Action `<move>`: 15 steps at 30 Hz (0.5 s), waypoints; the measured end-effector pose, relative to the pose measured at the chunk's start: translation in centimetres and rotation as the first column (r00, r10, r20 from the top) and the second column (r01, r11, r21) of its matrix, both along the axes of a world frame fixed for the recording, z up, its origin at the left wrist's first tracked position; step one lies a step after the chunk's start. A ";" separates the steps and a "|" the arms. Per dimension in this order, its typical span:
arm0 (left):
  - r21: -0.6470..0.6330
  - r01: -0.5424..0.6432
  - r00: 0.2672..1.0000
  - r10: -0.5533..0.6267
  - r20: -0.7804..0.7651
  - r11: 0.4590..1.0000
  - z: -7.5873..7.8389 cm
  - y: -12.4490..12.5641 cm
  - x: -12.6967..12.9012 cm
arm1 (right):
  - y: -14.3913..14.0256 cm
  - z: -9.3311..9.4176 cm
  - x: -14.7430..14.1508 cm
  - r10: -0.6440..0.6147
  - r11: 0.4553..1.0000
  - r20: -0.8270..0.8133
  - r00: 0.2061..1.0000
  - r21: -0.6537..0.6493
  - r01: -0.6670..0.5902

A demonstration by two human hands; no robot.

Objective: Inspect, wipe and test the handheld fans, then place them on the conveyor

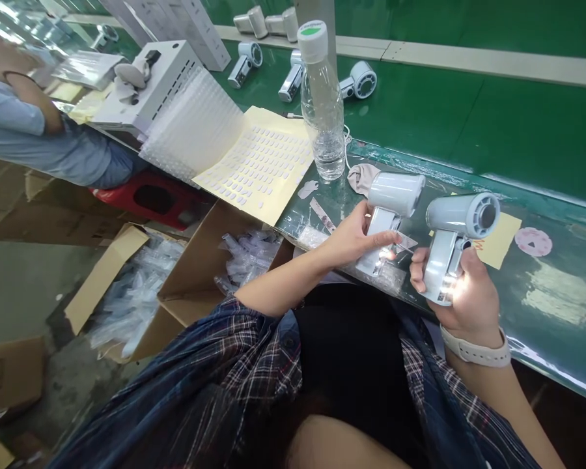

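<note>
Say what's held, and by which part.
Left hand holds one handheld fan by its handle; right hand holds a second fan, also by the handle.

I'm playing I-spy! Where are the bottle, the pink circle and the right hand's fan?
Bottle (323, 104), head view: its clear side.
Pink circle (533, 242), head view: its middle.
Fan (441, 253), in the right hand (477, 296), head view: its handle.

The person's left forearm (288, 279) is bare and reaches forward and to the right, in front of the body. The left hand (354, 238) is closed in a grip, with its thumb stretched to the right and its other fingers mostly hidden. The right forearm (498, 391) rises from the lower right. The right hand (473, 296) is also curled in a grip, with the thumb upright and the fingertips (417, 268) bent on the left side. Both hands are near each other, but apart.
</note>
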State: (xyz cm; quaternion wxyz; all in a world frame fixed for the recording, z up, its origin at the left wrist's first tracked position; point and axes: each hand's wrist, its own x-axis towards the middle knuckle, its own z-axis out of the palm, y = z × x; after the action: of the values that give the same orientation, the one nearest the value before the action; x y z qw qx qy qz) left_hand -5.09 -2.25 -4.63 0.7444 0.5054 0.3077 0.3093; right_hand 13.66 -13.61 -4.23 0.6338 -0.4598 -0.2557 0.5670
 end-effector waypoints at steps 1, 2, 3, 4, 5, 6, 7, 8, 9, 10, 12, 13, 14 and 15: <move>-0.034 0.022 0.999 -0.021 0.026 0.999 0.1 -0.1 0.2 | 0.0 0.0 0.1 0.022 1.000 -0.024 0.999 -0.003 -0.023; -0.070 0.054 0.997 -0.049 0.061 0.996 0.1 -0.2 0.3 | 0.0 0.0 0.2 0.024 1.000 -0.035 0.999 -0.007 -0.025; -0.096 0.080 0.993 -0.071 0.094 0.992 0.2 -0.2 0.4 | 0.0 0.0 0.2 0.009 1.000 -0.036 0.999 -0.016 -0.010; -0.111 0.098 0.989 -0.085 0.118 0.989 0.3 -0.2 0.5 | -0.1 0.0 0.2 -0.015 0.999 -0.035 0.999 -0.031 0.014; -0.114 0.116 0.986 -0.100 0.135 0.987 0.4 -0.2 0.4 | -0.2 0.0 0.1 -0.034 0.998 -0.037 0.999 -0.050 0.032; -0.109 0.138 0.982 -0.122 0.143 0.984 0.5 -0.2 0.3 | -0.3 0.1 0.0 -0.037 0.997 -0.043 0.998 -0.068 0.034; -0.097 0.159 0.979 -0.145 0.140 0.982 0.7 -0.3 0.0 | -0.4 0.2 -0.1 -0.031 0.996 -0.049 0.998 -0.080 0.027; -0.081 0.175 0.978 -0.163 0.132 0.981 1.0 -0.4 -0.2 | -0.6 0.3 -0.2 -0.021 0.997 -0.049 0.999 -0.082 0.017; -0.062 0.187 0.976 -0.178 0.126 0.980 1.3 -0.6 -0.6 | -0.8 0.5 -0.3 -0.012 0.997 -0.044 0.999 -0.075 0.008; -0.046 0.196 0.974 -0.189 0.128 0.980 1.6 -0.8 -0.9 | -1.0 0.7 -0.4 -0.002 0.998 -0.038 0.999 -0.065 -0.001; -0.031 0.217 0.966 -0.210 0.152 0.976 2.5 -1.2 -1.4 | -1.3 1.1 -0.5 -0.002 0.999 -0.024 1.000 -0.054 0.001; -0.033 0.227 0.961 -0.218 0.172 0.973 2.9 -1.4 -1.6 | -1.4 1.4 -0.6 -0.017 0.999 -0.014 1.000 -0.049 0.017; -0.038 0.232 0.957 -0.221 0.186 0.972 3.2 -1.5 -1.6 | -1.4 1.7 -0.6 -0.038 0.998 -0.004 0.999 -0.047 0.037; -0.047 0.231 0.956 -0.218 0.194 0.972 3.5 -1.6 -1.6 | -1.4 1.9 -0.6 -0.060 0.997 0.005 0.998 -0.040 0.060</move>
State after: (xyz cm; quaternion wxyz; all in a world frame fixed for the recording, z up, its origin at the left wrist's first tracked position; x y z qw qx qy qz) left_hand -6.71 -3.85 -1.15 0.8174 0.4797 0.1873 0.2581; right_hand 13.02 -15.01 -2.28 0.6407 -0.4810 -0.2316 0.5518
